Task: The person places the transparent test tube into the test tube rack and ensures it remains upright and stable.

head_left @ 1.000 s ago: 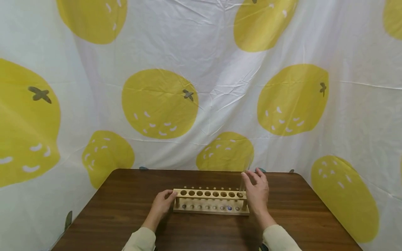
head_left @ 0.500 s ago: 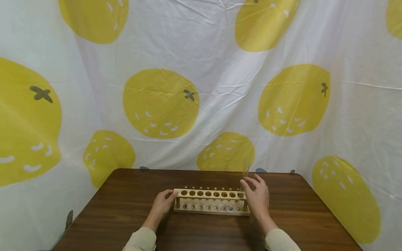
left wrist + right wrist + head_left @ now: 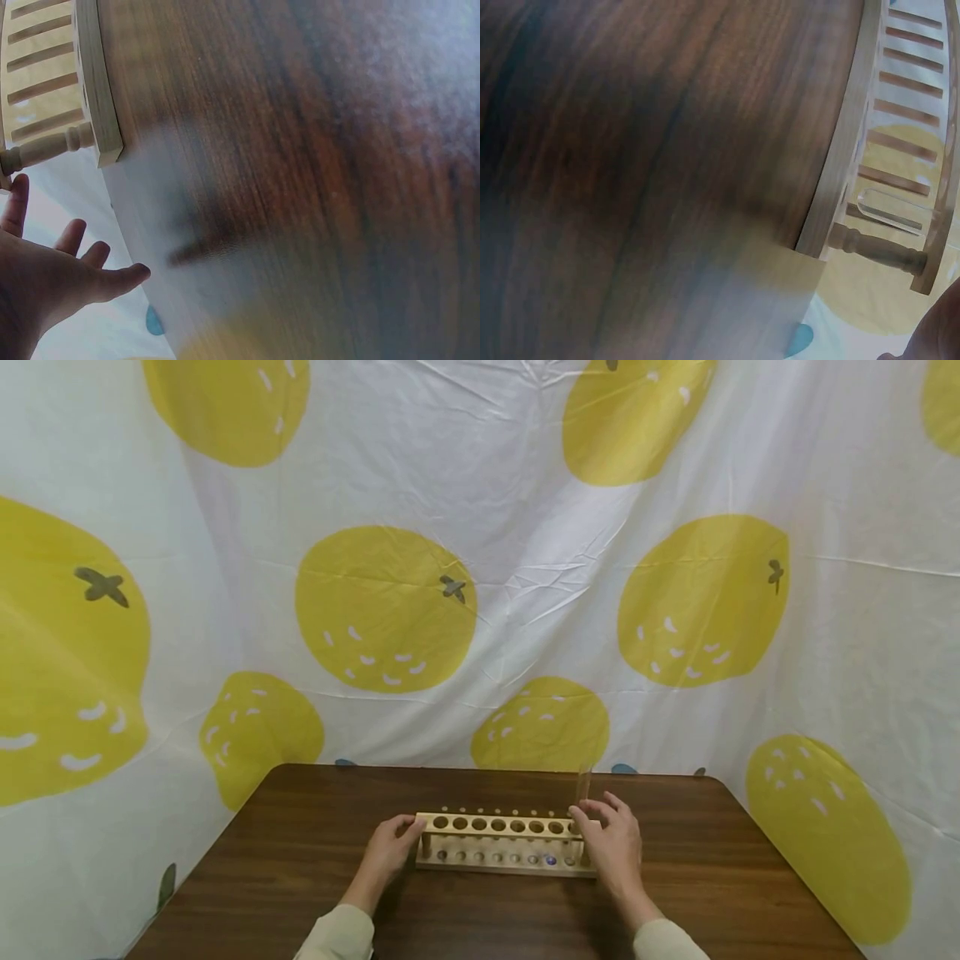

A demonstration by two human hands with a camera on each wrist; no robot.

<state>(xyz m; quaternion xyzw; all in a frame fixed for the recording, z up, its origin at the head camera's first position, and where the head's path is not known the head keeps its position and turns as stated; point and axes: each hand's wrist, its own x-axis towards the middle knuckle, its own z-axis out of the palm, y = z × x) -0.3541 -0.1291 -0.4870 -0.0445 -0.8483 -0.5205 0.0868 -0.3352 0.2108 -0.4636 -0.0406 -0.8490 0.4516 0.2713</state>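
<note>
A pale wooden test tube rack [image 3: 506,870] stands on the dark table; its top rail has a row of holes and its base a row of pegs or dimples. My left hand [image 3: 392,850] grips the left end of the top rail with thumb and finger; the left wrist view shows the other fingers [image 3: 71,236] spread loosely. At the right end my right hand [image 3: 615,843] pinches a clear test tube [image 3: 583,783]. The tube runs down through the rightmost hole, and its rounded bottom [image 3: 874,201] shows below the top rail in the right wrist view.
The brown wood-grain table [image 3: 750,893] carries the rack near its middle. A white cloth [image 3: 525,568] printed with yellow lemons hangs behind and at both sides. A small blue-violet spot [image 3: 551,861] shows on the rack's base, near the right end.
My right hand has lowered, and the test tube has slid further down through the rightmost hole. My left hand has kept its place on the rack.
</note>
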